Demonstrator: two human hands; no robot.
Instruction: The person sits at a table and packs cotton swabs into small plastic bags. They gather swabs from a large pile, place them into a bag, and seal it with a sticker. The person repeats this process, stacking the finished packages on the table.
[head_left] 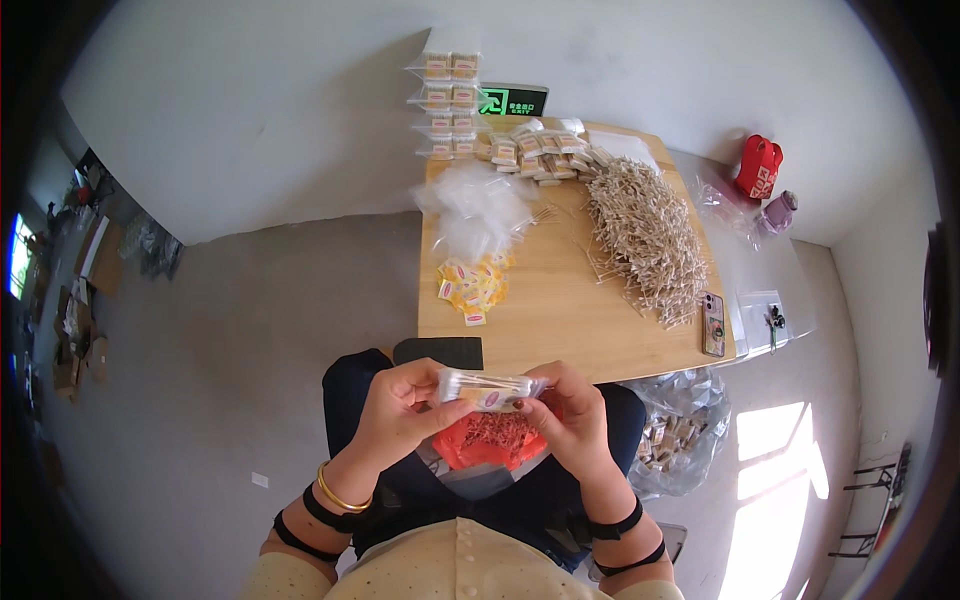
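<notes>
Between my two hands, above my lap, is a clear packet of cotton swabs (pixel 490 388) with a small yellow and white label inside. My left hand (pixel 408 402) grips its left end, thumb in front and fingers behind. The right end is pinched by my right hand (pixel 568 412), thumb on the front face. Below the packet a red plastic bag (pixel 470 440) lies open on my lap with thin loose bits in it. Just beyond my hands, at the table's near edge, lies a dark flat pad (pixel 438 352).
The wooden table (pixel 560 290) holds a big heap of loose swabs (pixel 648 235), clear bags (pixel 482 212), yellow label cards (pixel 474 288), filled packets (pixel 540 150), a stacked column of packets (pixel 450 97) and a phone (pixel 712 325). A large bag of packets (pixel 680 430) stands on the floor at right.
</notes>
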